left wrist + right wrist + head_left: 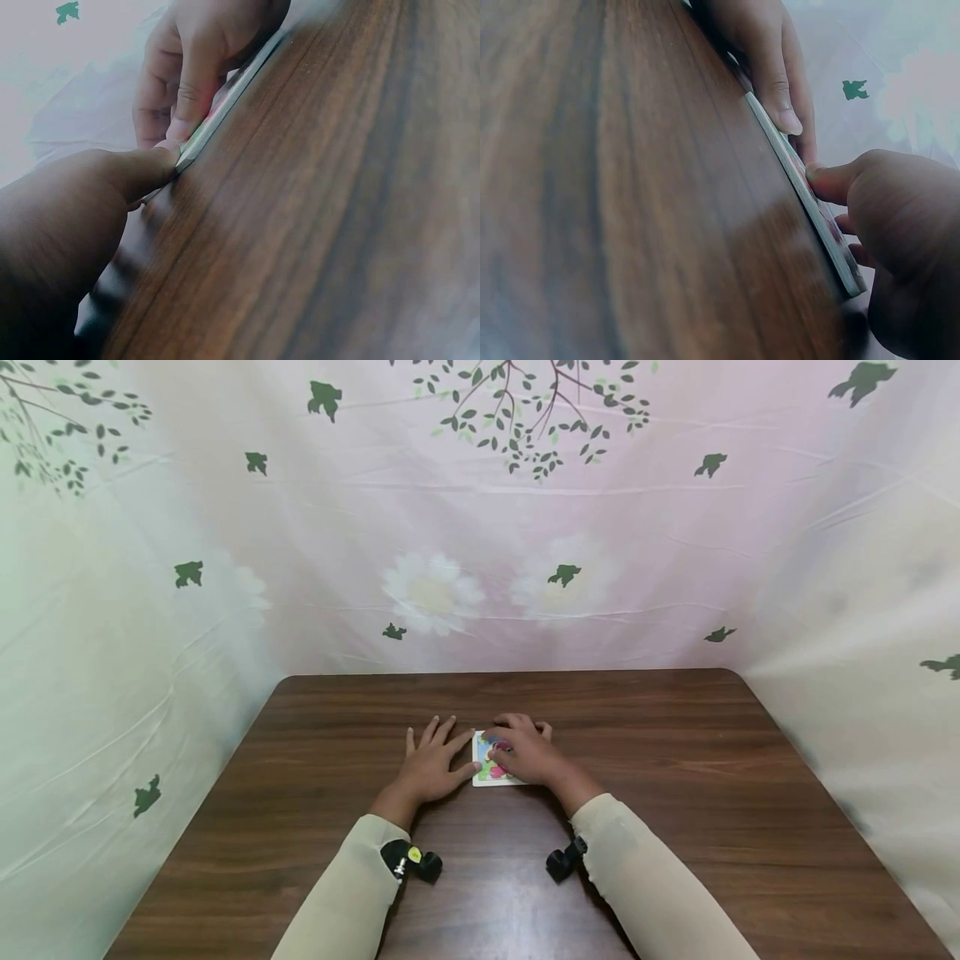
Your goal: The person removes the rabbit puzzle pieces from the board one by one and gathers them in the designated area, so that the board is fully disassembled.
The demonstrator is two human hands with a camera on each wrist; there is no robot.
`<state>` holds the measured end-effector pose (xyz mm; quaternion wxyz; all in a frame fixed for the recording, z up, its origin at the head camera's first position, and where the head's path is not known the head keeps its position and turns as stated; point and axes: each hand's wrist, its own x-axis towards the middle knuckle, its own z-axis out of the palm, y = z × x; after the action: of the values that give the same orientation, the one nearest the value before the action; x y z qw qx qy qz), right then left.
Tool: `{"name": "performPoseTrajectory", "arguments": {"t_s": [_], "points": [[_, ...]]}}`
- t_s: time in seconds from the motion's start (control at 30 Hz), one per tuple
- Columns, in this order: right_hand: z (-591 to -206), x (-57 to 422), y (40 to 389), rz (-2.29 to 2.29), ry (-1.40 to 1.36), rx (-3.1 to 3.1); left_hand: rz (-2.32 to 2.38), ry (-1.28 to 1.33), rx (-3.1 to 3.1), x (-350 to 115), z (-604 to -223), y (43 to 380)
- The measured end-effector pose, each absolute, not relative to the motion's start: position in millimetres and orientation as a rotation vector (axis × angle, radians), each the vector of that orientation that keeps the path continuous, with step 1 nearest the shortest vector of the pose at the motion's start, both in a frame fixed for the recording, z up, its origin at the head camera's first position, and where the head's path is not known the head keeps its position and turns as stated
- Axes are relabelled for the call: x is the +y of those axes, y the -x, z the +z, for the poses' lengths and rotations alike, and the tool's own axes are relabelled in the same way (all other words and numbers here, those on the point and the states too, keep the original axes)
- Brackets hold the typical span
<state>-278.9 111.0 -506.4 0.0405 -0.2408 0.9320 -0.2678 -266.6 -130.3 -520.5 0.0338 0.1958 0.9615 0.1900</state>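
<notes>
A small, thick, flat picture board point(486, 770) with a white border and a colourful print lies on the wooden table. My left hand point(429, 773) rests at its left side with the fingers spread, thumb tip right at the board's edge. Over the board's right part bends my right hand point(527, 753), covering much of the picture, its thumb down on the print. From the left wrist view, the board's pale edge point(225, 105) shows beneath the right hand's thumb. The right wrist view shows the board's long side point(802, 191) low on the table, between both hands.
A brown wood-grain table point(675, 827) with rounded far corners surrounds the board. Behind and at both sides hangs a pale cloth point(480, 527) printed with leaves, birds and flowers. Each sleeved wrist carries a small black camera point(566, 860).
</notes>
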Motion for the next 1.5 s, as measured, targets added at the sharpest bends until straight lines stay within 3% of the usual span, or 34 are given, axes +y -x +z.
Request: {"name": "performPoseTrajectory", "arguments": {"t_s": [1.5], "points": [[-502,93,279,-0.807,0.583,2.931,0.588,-0.604,2.948,-131,-518,266]]}}
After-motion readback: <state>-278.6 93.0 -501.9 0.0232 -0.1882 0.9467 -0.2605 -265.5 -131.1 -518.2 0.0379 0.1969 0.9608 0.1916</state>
